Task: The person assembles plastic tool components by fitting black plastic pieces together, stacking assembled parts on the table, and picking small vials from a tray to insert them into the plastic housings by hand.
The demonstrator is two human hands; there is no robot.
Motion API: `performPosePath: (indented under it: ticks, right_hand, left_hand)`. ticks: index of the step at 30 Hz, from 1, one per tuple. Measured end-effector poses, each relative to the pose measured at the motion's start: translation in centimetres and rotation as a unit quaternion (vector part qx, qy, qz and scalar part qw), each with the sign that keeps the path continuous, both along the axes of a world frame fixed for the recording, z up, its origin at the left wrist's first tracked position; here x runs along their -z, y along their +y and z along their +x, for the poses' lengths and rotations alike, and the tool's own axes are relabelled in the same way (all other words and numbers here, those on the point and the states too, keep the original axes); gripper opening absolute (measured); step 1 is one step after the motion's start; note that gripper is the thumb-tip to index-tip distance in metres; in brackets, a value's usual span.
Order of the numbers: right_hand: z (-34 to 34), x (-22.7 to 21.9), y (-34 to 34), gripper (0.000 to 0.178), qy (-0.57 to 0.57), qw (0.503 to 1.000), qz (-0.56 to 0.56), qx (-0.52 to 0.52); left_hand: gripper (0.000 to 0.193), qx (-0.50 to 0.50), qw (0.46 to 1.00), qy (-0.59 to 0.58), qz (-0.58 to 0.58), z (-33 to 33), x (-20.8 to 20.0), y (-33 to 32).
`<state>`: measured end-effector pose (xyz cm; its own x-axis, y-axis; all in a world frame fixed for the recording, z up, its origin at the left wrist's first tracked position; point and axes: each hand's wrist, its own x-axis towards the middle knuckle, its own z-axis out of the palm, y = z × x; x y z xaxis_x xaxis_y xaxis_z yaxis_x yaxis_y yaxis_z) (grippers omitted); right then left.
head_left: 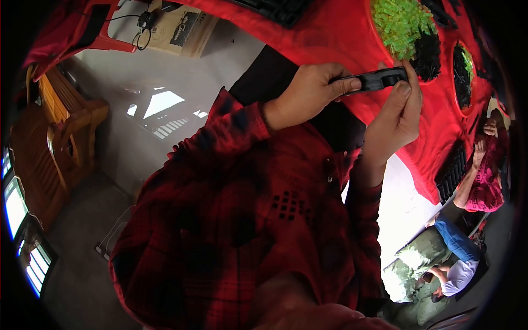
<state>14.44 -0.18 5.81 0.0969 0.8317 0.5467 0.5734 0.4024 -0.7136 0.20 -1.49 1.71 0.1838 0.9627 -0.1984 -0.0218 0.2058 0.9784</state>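
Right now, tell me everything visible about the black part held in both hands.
The black part is a small, long, flat piece that looks like moulded plastic, with a dark opening near its right end. It lies roughly level, held in the air over the edge of the red-covered table. The left hand pinches its left end with thumb and fingers; the right hand grips its right end, thumb at the underside. Beyond it lies a pile of green pieces.

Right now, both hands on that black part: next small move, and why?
Probably seat the right hand's end: left hand pinches one end of the black flat part, right hand pinches the other, held above the red-covered table, beside the green pieces.
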Motion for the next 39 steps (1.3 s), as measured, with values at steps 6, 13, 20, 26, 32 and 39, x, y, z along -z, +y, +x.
performPosePath:
  ticks: [6, 13, 20, 26, 32, 39]
  right_hand:
    - [0.9, 0.5, -0.1, 0.035, 0.071, 0.993, -0.094, 0.002]
    - [0.4, 0.4, -0.6, 0.037, 0.106, 0.989, -0.102, -0.003]
    - [0.4, 1.1, -0.7, 0.032, 0.066, 0.997, -0.039, 0.012]
    - [-0.2, 0.6, -0.7, 0.031, 0.061, 0.998, -0.009, -0.015]
    - [-0.7, 0.7, -1.4, 0.031, 0.041, 0.999, 0.011, -0.028]
    - [-0.9, 0.4, -1.9, 0.03, -0.024, 0.999, 0.026, -0.009]
  left_hand:
    - [0.029, 0.053, 0.998, -0.014, 0.043, -0.3, 0.3, -0.1]
    - [0.027, 0.056, 0.996, 0.044, 0.062, -0.5, -0.6, -0.5]
    - [0.022, 0.023, 0.999, 0.044, 0.01, 0.2, -0.6, -0.9]
    - [0.025, 0.035, 0.998, -0.045, -0.001, -0.4, -0.5, -0.5]
    - [0.027, 0.022, 0.999, -0.045, -0.006, -0.3, 0.2, -0.4]
    - [0.03, 0.059, 0.998, -0.033, 0.001, -0.3, 0.8, 0.0]
